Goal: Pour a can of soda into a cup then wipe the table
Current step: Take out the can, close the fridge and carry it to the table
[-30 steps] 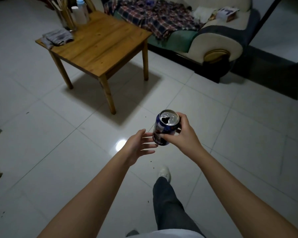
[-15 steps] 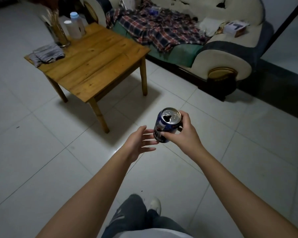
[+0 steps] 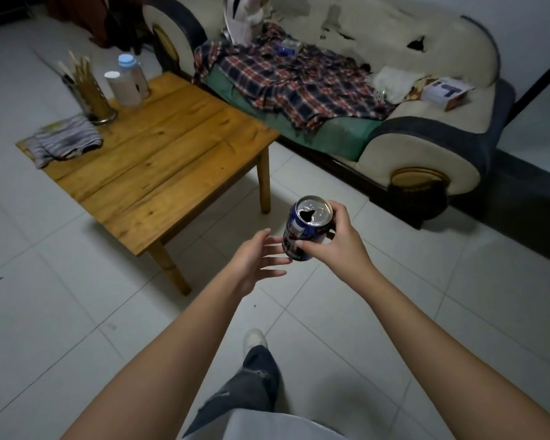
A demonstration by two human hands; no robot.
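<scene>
The right hand (image 3: pixel 337 246) is wrapped around a blue can (image 3: pixel 305 230) and holds it up in the air over the floor (image 3: pixel 394 296), near the table (image 3: pixel 159 160) corner. The can is already open; there is a dark hole in its silver top. It leans a little to the left. The left hand (image 3: pixel 254 265) is loose with its fingers spread, right beside the can. I cannot tell if the fingertips touch it.

The wooden table is up and to the left. At its far end stand a white cup (image 3: pixel 123 89), a bottle (image 3: pixel 134 74) with a blue cap just behind the cup, and a metal pot of sticks (image 3: pixel 91 93). A striped rag (image 3: pixel 65 141) lies at the left edge. The near part of the table top is bare wood, and nothing sits between the can and the cup.

Behind the table is a worn sofa (image 3: pixel 426 147) with a checked cloth (image 3: pixel 299 84) and a small box (image 3: pixel 446 92) on it.

Below, one leg in dark jeans and a white shoe (image 3: pixel 253 339) show. The top end of the sofa is cut off by the picture edge. The words on the can are too blurry to read.
</scene>
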